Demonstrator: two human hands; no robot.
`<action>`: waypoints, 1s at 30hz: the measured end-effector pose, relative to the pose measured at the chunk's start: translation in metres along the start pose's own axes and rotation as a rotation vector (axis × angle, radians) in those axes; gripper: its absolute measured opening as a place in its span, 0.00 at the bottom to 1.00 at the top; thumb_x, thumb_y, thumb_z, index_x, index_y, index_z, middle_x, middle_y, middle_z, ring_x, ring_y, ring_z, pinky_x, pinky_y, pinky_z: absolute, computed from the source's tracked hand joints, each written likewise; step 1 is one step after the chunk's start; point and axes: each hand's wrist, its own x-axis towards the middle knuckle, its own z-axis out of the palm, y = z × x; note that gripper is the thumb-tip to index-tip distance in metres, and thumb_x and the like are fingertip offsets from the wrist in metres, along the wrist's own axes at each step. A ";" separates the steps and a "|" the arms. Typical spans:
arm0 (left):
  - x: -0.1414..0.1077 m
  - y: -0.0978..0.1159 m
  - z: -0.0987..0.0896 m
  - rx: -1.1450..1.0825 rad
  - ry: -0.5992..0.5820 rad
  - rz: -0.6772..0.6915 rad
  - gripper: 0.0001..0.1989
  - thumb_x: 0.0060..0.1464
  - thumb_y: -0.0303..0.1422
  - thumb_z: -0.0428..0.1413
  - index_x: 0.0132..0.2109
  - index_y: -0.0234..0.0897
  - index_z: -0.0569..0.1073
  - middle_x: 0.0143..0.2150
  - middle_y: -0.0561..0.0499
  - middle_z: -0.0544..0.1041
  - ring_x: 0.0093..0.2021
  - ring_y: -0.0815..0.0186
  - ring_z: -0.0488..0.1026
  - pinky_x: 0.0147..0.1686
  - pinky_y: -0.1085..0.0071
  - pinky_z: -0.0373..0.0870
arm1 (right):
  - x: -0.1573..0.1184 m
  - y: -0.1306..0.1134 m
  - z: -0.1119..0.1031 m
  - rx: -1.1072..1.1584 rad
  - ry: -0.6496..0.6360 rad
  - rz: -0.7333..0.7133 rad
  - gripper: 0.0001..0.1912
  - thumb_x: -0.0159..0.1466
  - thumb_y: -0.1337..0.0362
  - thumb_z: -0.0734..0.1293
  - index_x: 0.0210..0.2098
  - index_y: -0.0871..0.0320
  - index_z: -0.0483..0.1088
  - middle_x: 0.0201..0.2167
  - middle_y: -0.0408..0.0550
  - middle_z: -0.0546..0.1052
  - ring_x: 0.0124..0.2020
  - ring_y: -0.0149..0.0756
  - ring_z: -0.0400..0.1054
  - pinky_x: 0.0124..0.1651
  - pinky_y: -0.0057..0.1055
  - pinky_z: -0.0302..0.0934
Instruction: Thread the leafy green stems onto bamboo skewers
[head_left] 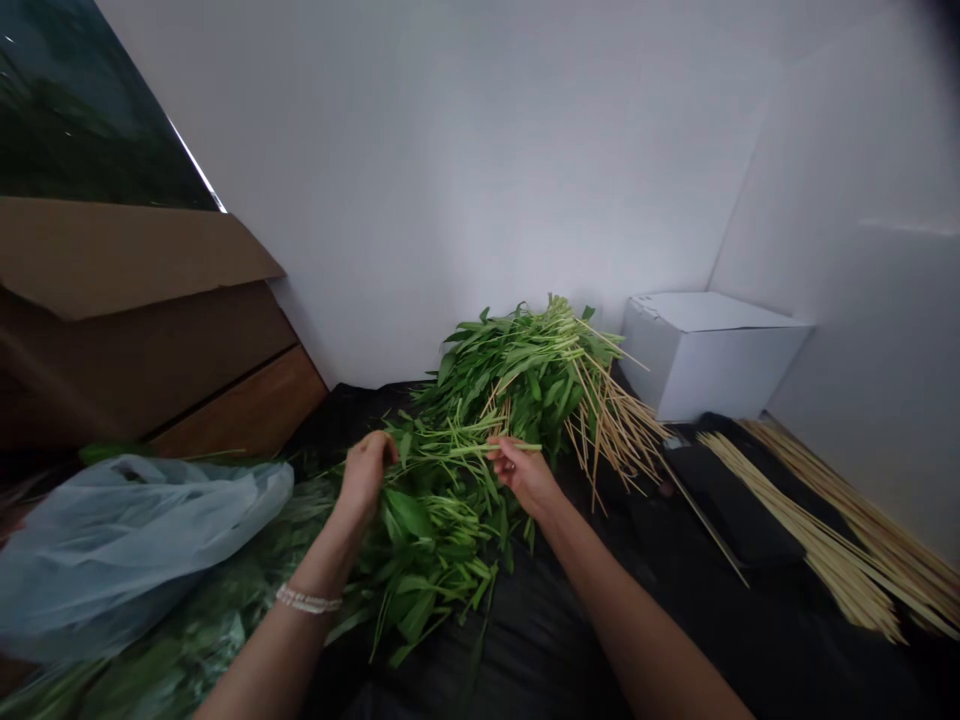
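Bare forearms (630, 620), two of them, stretch over a black sheet (555, 650) toward the heap (510, 355), a mound of leafy greens against a white wall (487, 130). Work looks partway along: pale sticks (611, 400) jut from the right side of the heap, among the stems, suggesting that this share has been paired up. What appears left is the pile (420, 540), greens in front of the heap with no sticks showing, and the spare sticks (802, 530) fanned out to the right of the heap. How sticks and stems join cannot be made out.

One carton (142, 340), flap out, stands left of the heap; one filmy bag (150, 540) slumps left and in front of the heap. One white box (712, 350) sits just right of the heap, and one dark slab (739, 505) lies to its front right. Spare sticks form two spreads, too overlapped to number; one lone stick (705, 523) lies apart, nearer the heap. Leaves and stems are likewise too many to count.

Two hands work in front of the heap. The right hand (523, 475) pinches one green stem (532, 447) between thumb and fingers, close to the heap; the left hand (364, 475), fingers curled, is at the greens left front of the heap, and whether it grips anything cannot be told. At least one pale bracelet (307, 600) circles the left wrist.
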 end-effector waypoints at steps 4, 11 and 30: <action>0.013 0.008 -0.019 -0.257 -0.018 -0.070 0.16 0.50 0.44 0.53 0.39 0.36 0.70 0.27 0.53 0.73 0.25 0.68 0.68 0.26 0.73 0.64 | 0.002 -0.002 -0.003 -0.003 0.023 0.011 0.19 0.47 0.52 0.76 0.32 0.60 0.77 0.25 0.46 0.77 0.20 0.25 0.63 0.19 0.21 0.49; -0.012 0.027 0.014 0.274 -0.299 0.260 0.18 0.53 0.45 0.55 0.40 0.35 0.78 0.28 0.52 0.75 0.25 0.68 0.66 0.27 0.73 0.61 | -0.003 0.005 0.006 -0.101 -0.058 -0.009 0.17 0.49 0.53 0.75 0.30 0.58 0.73 0.23 0.46 0.78 0.19 0.27 0.64 0.19 0.22 0.49; -0.034 0.018 0.035 0.802 -0.368 0.528 0.10 0.52 0.31 0.50 0.26 0.38 0.73 0.28 0.49 0.72 0.31 0.64 0.70 0.31 0.72 0.61 | -0.005 0.006 0.008 -0.236 -0.153 -0.069 0.15 0.51 0.54 0.74 0.34 0.57 0.78 0.24 0.44 0.77 0.19 0.26 0.63 0.19 0.23 0.50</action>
